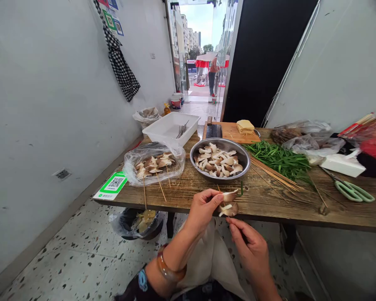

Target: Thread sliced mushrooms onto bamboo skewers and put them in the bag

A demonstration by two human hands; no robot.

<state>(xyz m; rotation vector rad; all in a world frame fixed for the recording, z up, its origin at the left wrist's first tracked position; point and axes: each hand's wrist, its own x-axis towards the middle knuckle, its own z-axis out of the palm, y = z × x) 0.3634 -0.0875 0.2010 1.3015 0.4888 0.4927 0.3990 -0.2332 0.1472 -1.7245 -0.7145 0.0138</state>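
My left hand (205, 208) pinches an oyster mushroom piece (230, 196) by its side, just beyond the table's front edge. Below it a second mushroom piece (228, 209) sits on a thin wooden skewer, whose lower end is between the closed fingers of my right hand (250, 244). Most of the skewer is hidden behind the mushrooms and fingers. Straight ahead stands a metal bowl (245, 170) of loose mushroom pieces. To its left, a clear plastic bag (130, 161) holds several filled mushroom skewers (152, 165), their sticks poking out toward me.
Bare skewers (274, 173) and green chives (278, 159) lie right of the bowl, with scissors (352, 190) farther right. Behind are a white tub (163, 129), a cleaver (213, 130) and a cutting board (230, 131). A lined bin (117, 225) stands below the table at left.
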